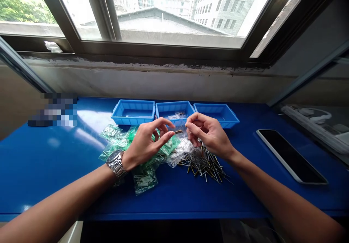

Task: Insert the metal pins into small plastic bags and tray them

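Head view: the left hand (148, 139) pinches a small metallic rod (178, 131) by one end, between both hands; the right hand (208, 132) is narrowed, contents indeterminable; rod judged light, stiff, slick; best gripped mid-shaft.

On our desk (54, 170) we've three bins (174, 106) behind, packets (114, 144) in front, rods (211, 168) right of those, phone (293, 156) farther right.
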Action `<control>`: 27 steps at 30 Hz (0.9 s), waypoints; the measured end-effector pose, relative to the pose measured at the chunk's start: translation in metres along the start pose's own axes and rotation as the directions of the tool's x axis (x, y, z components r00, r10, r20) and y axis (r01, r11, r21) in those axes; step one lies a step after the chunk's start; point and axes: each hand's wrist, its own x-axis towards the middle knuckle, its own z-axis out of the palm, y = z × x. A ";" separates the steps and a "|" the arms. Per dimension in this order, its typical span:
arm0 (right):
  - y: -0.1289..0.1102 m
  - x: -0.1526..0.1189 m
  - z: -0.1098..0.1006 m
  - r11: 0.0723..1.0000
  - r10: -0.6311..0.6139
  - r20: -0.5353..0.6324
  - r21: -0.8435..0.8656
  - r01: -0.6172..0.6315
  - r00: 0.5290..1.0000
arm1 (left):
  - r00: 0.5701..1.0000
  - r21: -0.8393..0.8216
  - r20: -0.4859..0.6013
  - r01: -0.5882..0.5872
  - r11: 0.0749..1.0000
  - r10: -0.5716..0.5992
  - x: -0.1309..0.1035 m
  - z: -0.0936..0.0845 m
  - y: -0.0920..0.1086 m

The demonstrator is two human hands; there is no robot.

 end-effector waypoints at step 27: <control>0.003 -0.004 0.006 0.980 -0.071 -0.030 -0.191 0.064 0.997 | 0.994 -0.142 -0.106 0.018 0.990 -0.034 0.001 -0.001 -0.004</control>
